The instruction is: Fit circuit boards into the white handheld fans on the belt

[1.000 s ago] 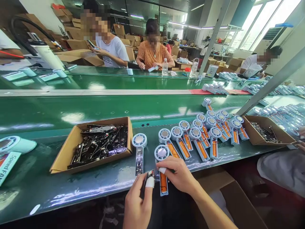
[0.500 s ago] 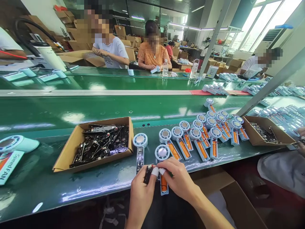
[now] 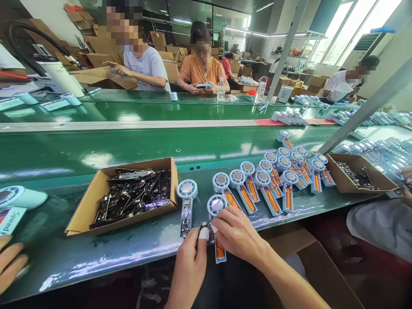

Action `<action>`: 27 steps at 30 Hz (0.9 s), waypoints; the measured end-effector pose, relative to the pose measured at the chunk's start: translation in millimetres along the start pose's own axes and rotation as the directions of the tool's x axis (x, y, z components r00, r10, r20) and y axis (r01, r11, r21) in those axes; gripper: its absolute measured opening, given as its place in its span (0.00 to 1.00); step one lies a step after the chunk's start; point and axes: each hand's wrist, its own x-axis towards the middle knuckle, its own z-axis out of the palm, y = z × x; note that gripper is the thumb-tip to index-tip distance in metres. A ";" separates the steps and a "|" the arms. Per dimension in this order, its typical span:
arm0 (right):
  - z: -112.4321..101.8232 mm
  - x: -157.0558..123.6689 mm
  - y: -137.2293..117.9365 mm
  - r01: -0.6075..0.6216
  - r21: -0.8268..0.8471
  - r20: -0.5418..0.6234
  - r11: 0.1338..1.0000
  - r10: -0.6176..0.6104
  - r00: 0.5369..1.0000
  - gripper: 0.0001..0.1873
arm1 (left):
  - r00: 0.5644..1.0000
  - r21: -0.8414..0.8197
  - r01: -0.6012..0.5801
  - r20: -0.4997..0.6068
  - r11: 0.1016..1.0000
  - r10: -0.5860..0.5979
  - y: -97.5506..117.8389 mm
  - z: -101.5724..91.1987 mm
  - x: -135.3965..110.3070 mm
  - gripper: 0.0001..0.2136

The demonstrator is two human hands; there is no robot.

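Note:
My left hand [image 3: 190, 259] pinches a small black circuit board [image 3: 201, 228] between a white-covered thumb and the fingers. Right beside it my right hand [image 3: 237, 229] is closed, its fingertips meeting at the board's edge; what they grip is too small to make out. Under both hands lies a light-blue handheld fan [image 3: 216, 205] with its handle open. An orange battery [image 3: 220, 252] shows in the handle, partly covered by my right hand. To the left another fan [image 3: 187, 189] has a circuit board [image 3: 186, 218] lying in its handle.
A cardboard box [image 3: 77, 214] of circuit boards stands on the left, a second box [image 3: 383, 184] on the right. Several open fans [image 3: 262, 179] lie between. A co-worker's hand [image 3: 11, 262] is at the left edge. Behind runs a green conveyor belt [image 3: 144, 143]; people sit across it.
The board in my left hand has tilted and sits closer to the fan's handle. My right hand has shifted slightly. A co-worker's hand has appeared at the left by the finished-looking fan.

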 end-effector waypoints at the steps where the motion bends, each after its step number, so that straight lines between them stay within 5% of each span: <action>1: -0.9 0.8 -0.2 -0.004 -0.011 0.015 1.000 0.004 1.000 0.12 | 0.999 0.048 -0.047 -0.013 0.998 0.047 1.8 -0.3 0.8 0.18; 11: -4.7 4.8 -7.9 0.013 -0.229 0.135 0.973 0.018 0.991 0.13 | 0.895 0.329 -0.396 -0.070 0.857 0.440 4.4 5.5 -0.3 0.15; 19: -9.2 6.4 -8.9 -0.032 -0.165 0.148 0.986 0.057 0.987 0.12 | 0.877 0.398 -0.422 -0.050 0.814 0.478 3.3 3.9 1.9 0.17; 27: -10.8 9.4 -10.7 -0.018 -0.182 0.269 0.983 0.068 0.961 0.13 | 0.815 0.537 -0.500 0.028 0.679 0.578 3.0 0.9 2.7 0.15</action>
